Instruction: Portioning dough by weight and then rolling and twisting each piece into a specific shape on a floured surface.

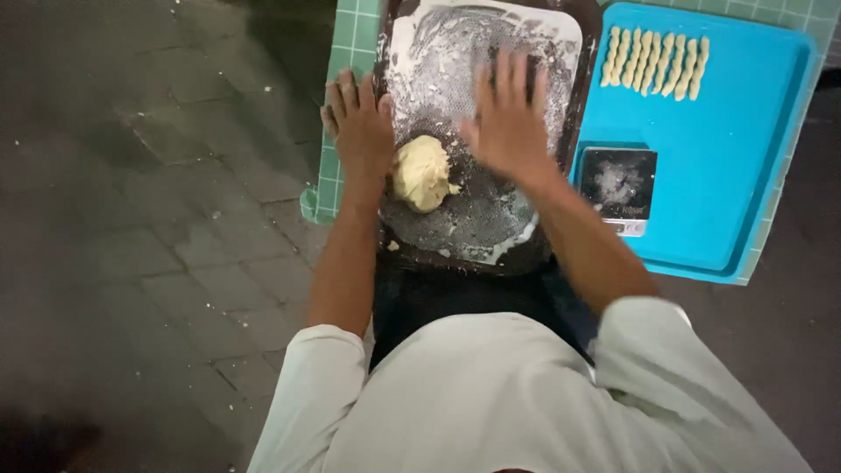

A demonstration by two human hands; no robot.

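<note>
While the person leans over the work, both hands are spread flat and hold nothing. The left hand (359, 123) rests palm down with its fingers stretched out and slightly apart, lying over the left rim of a dark rectangular metal tray dusted with white flour (477, 223). Its thumb side sits just beside a pale yellow lump of soft dough (421, 172), though whether skin touches dough cannot be told. The right hand (508, 118) is likewise open, fingers fanned wide, palm facing down over the floured middle of the tray; it is blurred, so whether it presses on the surface or hovers just above it cannot be told. The two hands are apart, with the dough lying between them and a little nearer to the person, on the left half of the tray.

To the right of the tray lies a bright blue rectangular plastic tray (727, 175). At its far edge sits a row of pale twisted dough sticks (655, 63), side by side. Near its left edge stands a small black square kitchen scale with flour on its plate (618, 188). Both trays rest on a green gridded mat (337, 52) spread over the dark paved floor (158, 219).
</note>
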